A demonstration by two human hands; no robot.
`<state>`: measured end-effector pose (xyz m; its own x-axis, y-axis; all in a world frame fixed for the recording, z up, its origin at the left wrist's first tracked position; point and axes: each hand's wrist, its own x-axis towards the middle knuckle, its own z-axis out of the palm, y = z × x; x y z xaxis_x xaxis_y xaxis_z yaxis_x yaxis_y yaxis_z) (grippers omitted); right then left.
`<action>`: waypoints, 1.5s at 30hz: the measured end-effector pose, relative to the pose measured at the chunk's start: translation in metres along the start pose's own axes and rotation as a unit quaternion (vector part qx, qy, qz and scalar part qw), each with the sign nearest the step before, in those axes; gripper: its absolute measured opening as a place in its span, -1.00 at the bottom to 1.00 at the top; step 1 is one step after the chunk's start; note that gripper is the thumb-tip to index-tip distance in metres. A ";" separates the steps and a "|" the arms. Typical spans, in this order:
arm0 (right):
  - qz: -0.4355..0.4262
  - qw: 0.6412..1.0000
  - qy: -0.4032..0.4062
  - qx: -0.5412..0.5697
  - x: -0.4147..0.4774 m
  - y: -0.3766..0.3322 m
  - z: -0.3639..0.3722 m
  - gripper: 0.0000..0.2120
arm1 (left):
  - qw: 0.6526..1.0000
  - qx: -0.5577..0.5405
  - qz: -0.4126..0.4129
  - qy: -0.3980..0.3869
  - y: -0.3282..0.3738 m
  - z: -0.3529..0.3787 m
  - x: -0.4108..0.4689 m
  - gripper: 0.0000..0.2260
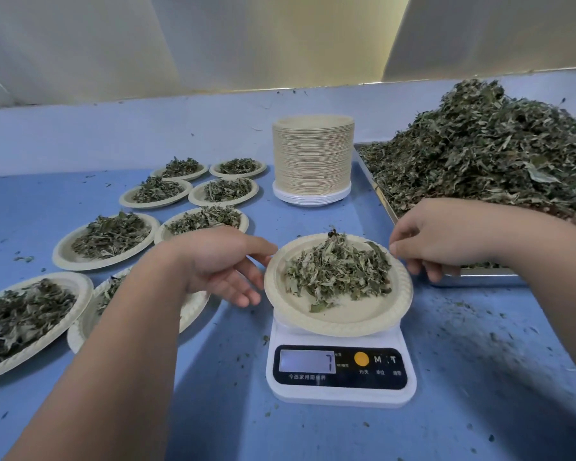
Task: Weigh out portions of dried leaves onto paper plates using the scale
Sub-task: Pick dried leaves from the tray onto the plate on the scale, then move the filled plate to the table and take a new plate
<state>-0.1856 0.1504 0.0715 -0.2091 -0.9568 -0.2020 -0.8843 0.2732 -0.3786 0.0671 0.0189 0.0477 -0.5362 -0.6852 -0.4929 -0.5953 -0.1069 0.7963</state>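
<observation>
A white digital scale [341, 390] stands on the blue table, its display showing 7. On it rests a beige paper plate [340, 322] with a small heap of dried leaves [338, 266]. My left hand [220, 264] is at the plate's left rim, thumb on top of the edge and fingers reaching below it. My right hand [436, 236] is at the right rim, fingers curled around the edge. A big pile of dried leaves [486, 154] fills a metal tray [479, 281] at the right.
Several filled paper plates [108, 237] lie in rows on the left of the table. A tall stack of unused plates [312, 158] stands behind the scale. Leaf crumbs are scattered over the table at the right. A wall closes off the back.
</observation>
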 end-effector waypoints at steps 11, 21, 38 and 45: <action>0.005 0.985 0.000 0.175 0.002 -0.003 0.005 -0.84 | 0.997 -0.067 0.039 -0.007 -0.002 -0.004 -0.002 -0.84; -0.066 0.872 0.042 0.483 -0.004 -0.038 0.008 -0.82 | 0.978 -0.130 0.093 0.132 -0.004 -0.035 -0.025 -0.90; -0.017 0.843 -0.040 0.537 0.086 -0.216 0.086 -0.94 | 0.903 -0.072 0.039 0.421 -0.060 -0.162 -0.069 -0.68; -0.013 0.878 -0.008 0.478 0.112 -0.231 0.104 -0.79 | 0.905 -0.075 0.052 0.415 -0.072 -0.162 -0.054 -0.71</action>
<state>0.0387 -0.0092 0.0430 -0.1806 -0.9647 -0.1917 -0.1317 0.2168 -0.9673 0.2357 -0.0529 0.0740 0.0866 -0.9958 -0.0280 -0.4463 -0.0639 0.8926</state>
